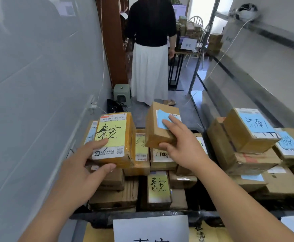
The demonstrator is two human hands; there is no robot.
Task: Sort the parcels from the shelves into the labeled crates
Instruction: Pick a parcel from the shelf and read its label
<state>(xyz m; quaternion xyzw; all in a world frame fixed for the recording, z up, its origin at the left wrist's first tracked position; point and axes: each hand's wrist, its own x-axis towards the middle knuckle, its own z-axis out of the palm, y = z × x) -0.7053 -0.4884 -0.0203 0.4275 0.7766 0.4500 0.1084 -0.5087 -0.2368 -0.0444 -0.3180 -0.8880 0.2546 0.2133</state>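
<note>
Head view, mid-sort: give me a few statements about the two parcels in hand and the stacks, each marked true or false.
1. The left hand holds a parcel with a yellow label. True.
2. The right hand holds a parcel with a pink label. False: the right-hand parcel has a blue label.
3. Both held parcels are above the stack of parcels. True.
4. The parcels stacked at right carry yellow labels. False: their labels are blue.
5. A person in a white skirt stands ahead. True.
</note>
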